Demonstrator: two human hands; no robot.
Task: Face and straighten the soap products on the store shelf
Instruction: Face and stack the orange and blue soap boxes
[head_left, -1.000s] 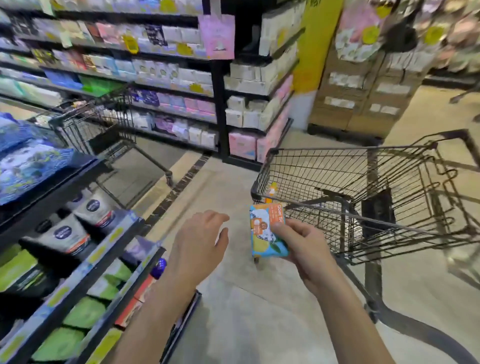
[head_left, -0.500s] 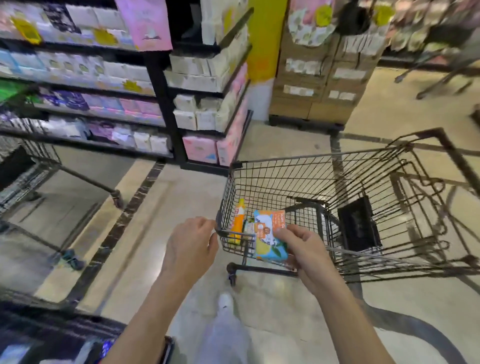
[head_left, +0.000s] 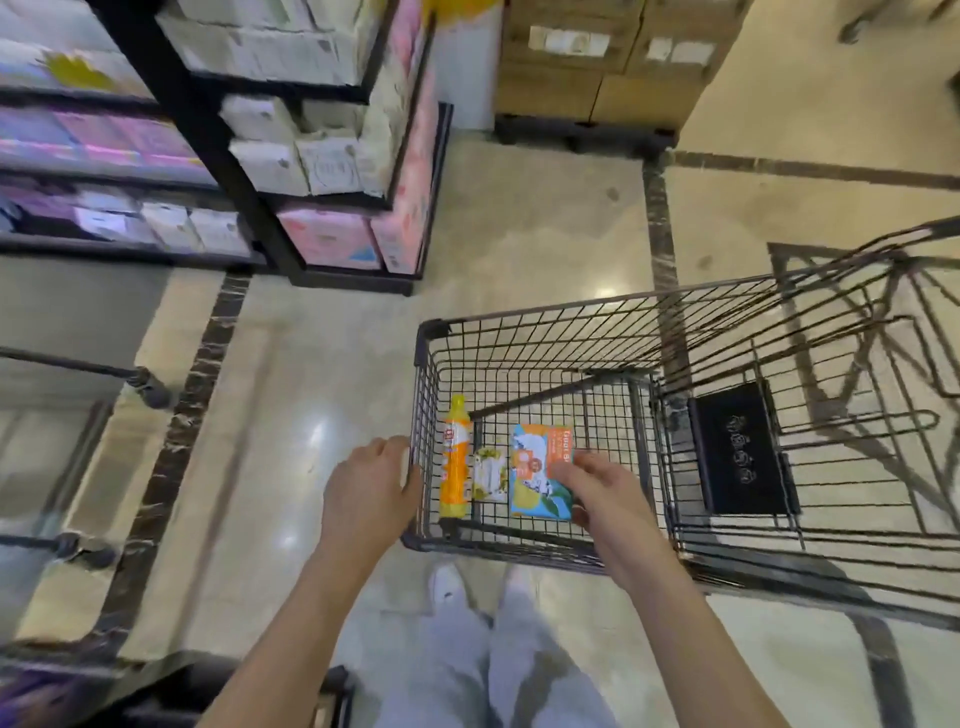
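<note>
the soap box (head_left: 537, 475) is down inside the wire cart (head_left: 519, 312), in the near-left part of the basket, printed face up. its long axis runs away from the person, near end to far end, leaning a little to the right at the top. the orange band of lettering runs along its right edge. whether it lies on the basket floor or is held just above it, i can't tell.

the right hand (head_left: 597, 486) reaches over the near rim and has the box pinched by that right edge, fingers on top of it. just to the box's left is a small white and yellow packet (head_left: 490, 474), and left of that an orange bottle (head_left: 456, 457) lies along the left wall, cap pointing away. the three lie roughly parallel. beyond them and to the right the basket floor is bare wire, as far as the black seat flap (head_left: 737, 452).

the left hand (head_left: 371, 493) is outside the cart at its near-left corner, fingers curled against the top wire; i can't make out whether they close round it. the two hands are apart, the cart wall between them.

the person's grey trouser legs (head_left: 467, 665) stand close against the near rim. left of the cart is a broad stretch of pale floor (head_left: 322, 364) crossed by a dark tile strip, then a shelf unit (head_left: 311, 156) with white and pink packs. cardboard cartons (head_left: 587, 57) are stacked well beyond the cart.
</note>
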